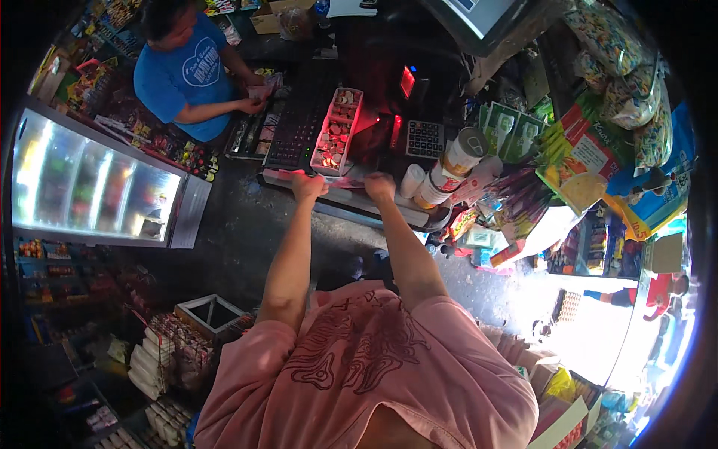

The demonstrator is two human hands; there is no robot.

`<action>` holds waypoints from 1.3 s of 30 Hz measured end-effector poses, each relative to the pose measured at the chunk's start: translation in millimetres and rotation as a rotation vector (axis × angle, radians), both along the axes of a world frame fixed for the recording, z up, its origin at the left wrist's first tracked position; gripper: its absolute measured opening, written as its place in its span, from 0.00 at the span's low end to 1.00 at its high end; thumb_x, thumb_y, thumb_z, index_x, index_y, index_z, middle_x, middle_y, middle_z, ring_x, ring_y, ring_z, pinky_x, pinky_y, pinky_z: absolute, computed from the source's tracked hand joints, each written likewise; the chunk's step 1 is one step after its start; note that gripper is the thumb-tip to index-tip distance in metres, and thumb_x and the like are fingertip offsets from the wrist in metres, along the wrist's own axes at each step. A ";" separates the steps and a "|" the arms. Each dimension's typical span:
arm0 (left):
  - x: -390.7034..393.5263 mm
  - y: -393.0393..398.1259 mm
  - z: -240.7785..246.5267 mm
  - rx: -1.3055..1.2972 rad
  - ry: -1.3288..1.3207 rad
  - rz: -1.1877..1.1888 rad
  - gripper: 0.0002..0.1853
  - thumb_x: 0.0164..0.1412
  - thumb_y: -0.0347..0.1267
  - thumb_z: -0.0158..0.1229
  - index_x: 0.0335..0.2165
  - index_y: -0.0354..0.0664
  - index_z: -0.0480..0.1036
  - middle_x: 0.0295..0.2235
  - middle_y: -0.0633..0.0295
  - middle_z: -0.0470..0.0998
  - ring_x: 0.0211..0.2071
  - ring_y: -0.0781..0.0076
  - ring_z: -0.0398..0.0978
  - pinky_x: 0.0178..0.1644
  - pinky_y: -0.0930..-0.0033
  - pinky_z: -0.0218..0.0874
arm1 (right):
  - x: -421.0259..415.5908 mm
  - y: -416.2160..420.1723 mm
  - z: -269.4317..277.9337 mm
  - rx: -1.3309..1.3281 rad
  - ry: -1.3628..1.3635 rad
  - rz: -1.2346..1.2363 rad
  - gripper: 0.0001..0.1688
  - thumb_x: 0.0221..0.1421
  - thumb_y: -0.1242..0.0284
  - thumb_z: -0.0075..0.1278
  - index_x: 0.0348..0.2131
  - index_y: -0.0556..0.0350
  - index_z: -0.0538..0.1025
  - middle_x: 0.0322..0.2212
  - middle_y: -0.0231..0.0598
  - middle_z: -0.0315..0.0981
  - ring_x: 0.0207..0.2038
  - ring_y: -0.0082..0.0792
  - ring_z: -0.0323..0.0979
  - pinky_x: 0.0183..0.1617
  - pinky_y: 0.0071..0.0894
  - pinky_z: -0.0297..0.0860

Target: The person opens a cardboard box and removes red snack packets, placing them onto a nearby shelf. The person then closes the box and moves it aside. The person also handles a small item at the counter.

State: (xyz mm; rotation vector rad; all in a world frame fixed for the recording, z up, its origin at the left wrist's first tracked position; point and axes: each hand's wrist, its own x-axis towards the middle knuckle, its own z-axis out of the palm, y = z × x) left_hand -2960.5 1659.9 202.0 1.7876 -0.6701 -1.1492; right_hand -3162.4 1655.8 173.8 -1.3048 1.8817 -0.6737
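My left hand (308, 186) and my right hand (380, 186) are both curled at the front edge of a dark counter (364, 206). A thin, pale piece of what looks like plastic (345, 181) stretches between them, one end in each hand; its exact kind is unclear. Just beyond it lies a long, narrow coin tray (338, 132), divided into compartments full of coins. A black keyboard (298, 120) lies left of the tray. To the right are a calculator (424, 138) and a scanner (408, 82) glowing red.
Behind an open cash drawer (255, 132), a person in a blue shirt (188, 78) handles banknotes (261, 90). Stacked cans (463, 151) and a white cup (412, 178) stand near my right hand. Hanging packets (583, 151) crowd the right side. A lit display fridge (101, 179) stands left.
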 end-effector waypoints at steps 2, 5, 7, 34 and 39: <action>-2.2 6.8 -5.0 -0.011 -0.074 -0.047 0.17 0.47 0.20 0.58 0.39 0.31 0.68 0.26 0.50 0.78 0.22 0.63 0.79 0.23 0.61 0.76 | 2.2 10.1 -0.5 -0.128 -0.079 -0.052 0.13 0.47 0.64 0.55 0.28 0.54 0.81 0.29 0.46 0.80 0.38 0.47 0.78 0.44 0.43 0.72; -0.6 18.3 -5.7 0.002 -0.020 -0.054 0.24 0.50 0.23 0.61 0.44 0.34 0.59 0.29 0.48 0.77 0.23 0.62 0.79 0.22 0.62 0.75 | 7.4 36.9 19.1 -0.340 0.034 -0.142 0.17 0.48 0.63 0.57 0.32 0.59 0.78 0.28 0.50 0.78 0.36 0.51 0.77 0.43 0.46 0.71; 4.5 25.1 -4.2 -0.060 0.143 -0.053 0.29 0.52 0.28 0.64 0.48 0.37 0.56 0.29 0.48 0.77 0.22 0.61 0.79 0.21 0.63 0.73 | 9.6 67.2 58.0 -0.527 0.183 -0.156 0.18 0.51 0.64 0.57 0.36 0.61 0.75 0.28 0.50 0.76 0.34 0.49 0.75 0.42 0.44 0.70; -301.7 299.2 -161.1 0.135 -0.452 -1.369 0.13 0.49 0.33 0.69 0.33 0.38 0.77 0.26 0.58 0.79 0.26 0.70 0.78 0.33 0.66 0.70 | -372.6 429.1 264.7 -0.589 -0.064 0.005 0.23 0.51 0.79 0.59 0.49 0.51 0.76 0.29 0.37 0.71 0.30 0.35 0.71 0.37 0.33 0.69; -394.0 313.3 -58.6 -0.276 -0.325 -1.432 0.12 0.55 0.32 0.64 0.37 0.37 0.79 0.28 0.58 0.82 0.26 0.72 0.79 0.32 0.69 0.69 | -407.6 455.0 127.8 -0.076 -0.320 -0.197 0.15 0.56 0.69 0.61 0.38 0.63 0.79 0.23 0.29 0.74 0.25 0.17 0.67 0.31 0.22 0.67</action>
